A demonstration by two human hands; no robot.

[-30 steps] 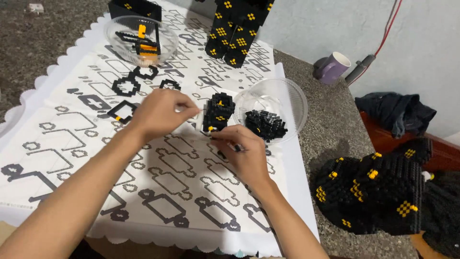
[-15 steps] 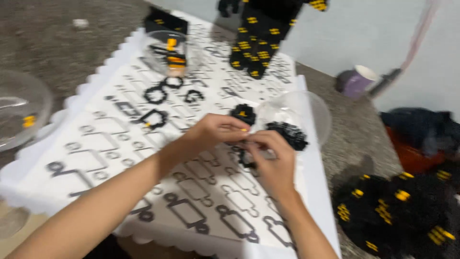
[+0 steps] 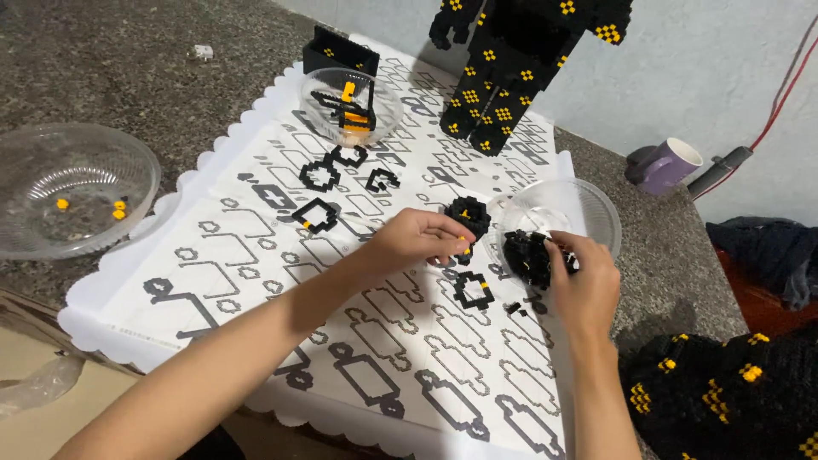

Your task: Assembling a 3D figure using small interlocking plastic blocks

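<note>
My left hand (image 3: 417,240) reaches across the white printed sheet (image 3: 213,255) and pinches the lower edge of a small black block assembly (image 3: 470,213) with a yellow spot. My right hand (image 3: 586,281) curls over the rim of a clear plastic bowl (image 3: 588,204), its fingertips pinched in the pile of loose black bricks (image 3: 524,255) inside. A small black ring-shaped piece (image 3: 471,290) lies on the sheet between the two hands. A few loose black bricks (image 3: 515,307) sit by my right wrist.
Several black ring pieces (image 3: 317,215) lie mid-sheet. A clear bowl with black and yellow parts (image 3: 375,119) and a black box (image 3: 339,53) stand at the back. A tall black-and-yellow block figure (image 3: 511,68), purple mug (image 3: 669,166), left bowl (image 3: 51,145), and block build (image 3: 724,400) surround them.
My right hand left the sheet and moved right into the bowl of black bricks. My left hand shifted onto the black block assembly. The view moved back and left.
</note>
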